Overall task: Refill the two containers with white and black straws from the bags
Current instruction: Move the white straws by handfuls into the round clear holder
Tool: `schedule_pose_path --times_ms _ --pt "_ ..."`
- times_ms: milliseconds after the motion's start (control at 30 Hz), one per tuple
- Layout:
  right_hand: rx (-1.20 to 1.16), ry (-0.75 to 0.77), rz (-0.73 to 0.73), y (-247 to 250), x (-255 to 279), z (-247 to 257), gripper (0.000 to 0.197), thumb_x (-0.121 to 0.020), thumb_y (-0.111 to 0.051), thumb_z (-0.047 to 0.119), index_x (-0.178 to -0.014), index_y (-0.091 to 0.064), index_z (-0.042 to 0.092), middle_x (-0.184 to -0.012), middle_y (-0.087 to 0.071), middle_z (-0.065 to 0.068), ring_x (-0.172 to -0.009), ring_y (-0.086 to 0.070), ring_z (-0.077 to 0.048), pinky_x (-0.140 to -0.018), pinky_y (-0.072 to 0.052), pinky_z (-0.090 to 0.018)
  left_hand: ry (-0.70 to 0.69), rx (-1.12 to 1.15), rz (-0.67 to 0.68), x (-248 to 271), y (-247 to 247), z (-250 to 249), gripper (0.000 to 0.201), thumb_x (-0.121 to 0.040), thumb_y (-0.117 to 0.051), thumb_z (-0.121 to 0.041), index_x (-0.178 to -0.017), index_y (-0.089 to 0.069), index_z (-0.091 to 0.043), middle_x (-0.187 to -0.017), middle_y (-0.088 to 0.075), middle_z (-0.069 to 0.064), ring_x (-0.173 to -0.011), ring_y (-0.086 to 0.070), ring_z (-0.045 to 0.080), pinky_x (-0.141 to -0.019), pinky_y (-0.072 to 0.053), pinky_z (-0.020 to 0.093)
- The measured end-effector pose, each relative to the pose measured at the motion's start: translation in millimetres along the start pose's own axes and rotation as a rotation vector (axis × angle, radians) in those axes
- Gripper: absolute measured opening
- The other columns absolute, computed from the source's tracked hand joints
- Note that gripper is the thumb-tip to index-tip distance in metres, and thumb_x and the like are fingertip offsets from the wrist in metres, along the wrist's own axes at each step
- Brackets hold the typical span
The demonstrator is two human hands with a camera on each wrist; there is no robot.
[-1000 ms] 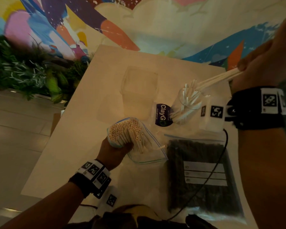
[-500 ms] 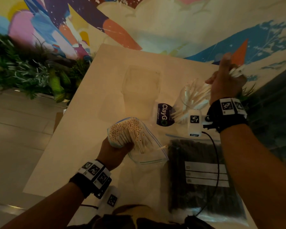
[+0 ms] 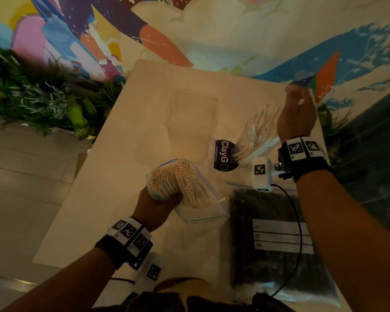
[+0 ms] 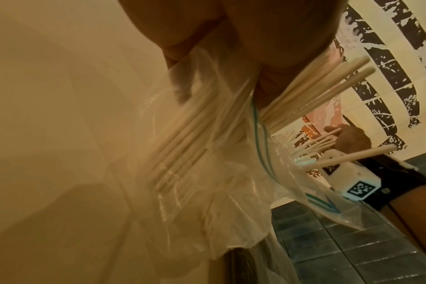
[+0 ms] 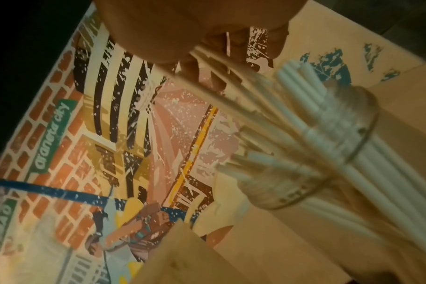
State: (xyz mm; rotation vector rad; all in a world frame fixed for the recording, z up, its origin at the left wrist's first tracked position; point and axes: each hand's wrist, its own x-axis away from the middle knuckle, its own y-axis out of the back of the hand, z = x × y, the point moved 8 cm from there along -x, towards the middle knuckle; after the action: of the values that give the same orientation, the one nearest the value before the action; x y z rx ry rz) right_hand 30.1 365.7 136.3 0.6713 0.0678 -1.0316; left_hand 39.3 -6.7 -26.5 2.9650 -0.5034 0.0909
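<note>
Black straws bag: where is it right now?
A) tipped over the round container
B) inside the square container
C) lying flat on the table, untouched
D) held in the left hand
C: the black straws bag lies flat on the table, neither hand touching it.

your head camera looks steeply down at the tabletop (image 3: pixel 144 122) from above. each wrist camera sits close under its palm, looking up along the fingers. all three share the jar of white straws (image 3: pixel 254 140) (image 4: pixel 302 148) (image 5: pixel 328 153).

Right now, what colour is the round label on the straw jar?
Dark blue with white lettering, on the label; clearest in the head view.
</note>
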Motion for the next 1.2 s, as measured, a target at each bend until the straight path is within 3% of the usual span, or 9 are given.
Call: schedule_pose_path --times_ms 167,300,467,567,700,767,867,933,1200 --pt "0.348 -0.079 0.314 -27.7 11.3 -20.3 0.051 -0.099 -0.035 0.048 -0.137 -0.047 0.016 -0.145 -0.045 -0.012 -0.129 -0.044 -0.034 -0.109 -0.03 -0.047 -0.001 0.012 0.002 0.3 -0.4 2.1 0.073 -0.06 -0.076 -0.058 -0.12 -0.059 -0.019 -0.119 -0.064 0.01 -0.112 -0.059 0.027 -0.091 -0.05 0.053" --pt "0.198 0.082 0.168 -18.2 4.7 -1.9 0.068 -0.094 -0.038 0.054 -0.151 -0.022 0.019 -0.153 -0.032 -0.013 -0.138 -0.034 -0.029 -0.111 -0.03 -0.047 -0.005 0.017 -0.002 0.6 0.1 3.7 0.069 -0.061 -0.077 -0.058 -0.119 -0.059 -0.024 -0.12 -0.063 0.01 -0.113 -0.059 0.028 -0.092 -0.049 0.054" --pt "0.484 0.208 0.377 -43.0 14.1 -4.1 0.049 -0.097 -0.037 0.037 -0.139 -0.046 0.013 -0.14 -0.048 -0.017 -0.13 -0.04 -0.034 -0.104 -0.036 -0.047 -0.011 0.031 0.011 0.0 -1.0 1.5 0.067 -0.061 -0.076 -0.061 -0.118 -0.059 -0.03 -0.12 -0.063 0.008 -0.113 -0.059 0.026 -0.093 -0.048 0.054" --pt "0.428 0.173 0.36 -40.6 10.4 -1.8 0.065 -0.082 -0.038 0.053 -0.127 -0.057 0.011 -0.132 -0.055 -0.016 -0.121 -0.048 -0.035 -0.099 -0.04 -0.043 -0.016 0.044 -0.002 0.9 -0.1 0.6 0.07 -0.06 -0.077 -0.06 -0.117 -0.06 -0.024 -0.118 -0.064 0.01 -0.112 -0.059 0.027 -0.092 -0.049 0.055" --pt "0.53 0.11 0.406 -43.9 9.1 -6.1 0.075 -0.076 -0.053 0.072 -0.135 -0.045 0.026 -0.145 -0.04 -0.01 -0.13 -0.039 -0.033 -0.104 -0.035 -0.049 0.005 0.039 0.003 1.3 -1.1 0.4 0.058 -0.06 -0.078 -0.052 -0.113 -0.061 -0.036 -0.119 -0.064 0.009 -0.113 -0.059 0.026 -0.092 -0.049 0.054" --pt "0.628 0.17 0.46 -48.7 13.5 -3.7 0.066 -0.078 -0.056 0.063 -0.13 -0.052 0.023 -0.138 -0.049 -0.013 -0.124 -0.045 -0.034 -0.1 -0.04 -0.046 0.009 0.028 0.005 1.1 -0.7 1.2 0.057 -0.061 -0.077 -0.05 -0.114 -0.06 -0.036 -0.12 -0.063 0.008 -0.113 -0.059 0.026 -0.092 -0.049 0.053" --pt "0.585 0.181 0.375 -39.2 9.1 6.9 0.034 -0.087 -0.053 0.024 -0.118 -0.063 0.016 -0.124 -0.059 -0.015 -0.114 -0.053 -0.036 -0.092 -0.043 -0.04 0.009 0.031 0.012 1.1 -1.0 3.2 0.069 -0.062 -0.077 -0.052 -0.121 -0.059 -0.022 -0.12 -0.063 0.009 -0.113 -0.059 0.027 -0.092 -0.049 0.054" --pt "0.565 0.18 0.333 -31.6 7.2 11.9 0.034 -0.088 -0.049 0.013 -0.12 -0.062 0.016 -0.121 -0.06 -0.017 -0.112 -0.054 -0.037 -0.092 -0.043 -0.042 0.014 0.026 0.005 1.5 -0.9 3.3 0.07 -0.062 -0.076 -0.048 -0.122 -0.058 -0.017 -0.12 -0.063 0.01 -0.113 -0.058 0.027 -0.092 -0.049 0.054" --pt "0.564 0.138 0.402 -29.4 11.2 11.1 0.037 -0.092 -0.048 0.034 -0.123 -0.055 0.014 -0.127 -0.056 -0.017 -0.116 -0.05 -0.038 -0.095 -0.041 -0.045 0.043 0.023 0.0 1.8 1.0 8.1 0.07 -0.062 -0.079 -0.05 -0.12 -0.059 -0.017 -0.118 -0.064 0.009 -0.111 -0.06 0.027 -0.09 -0.05 0.053"
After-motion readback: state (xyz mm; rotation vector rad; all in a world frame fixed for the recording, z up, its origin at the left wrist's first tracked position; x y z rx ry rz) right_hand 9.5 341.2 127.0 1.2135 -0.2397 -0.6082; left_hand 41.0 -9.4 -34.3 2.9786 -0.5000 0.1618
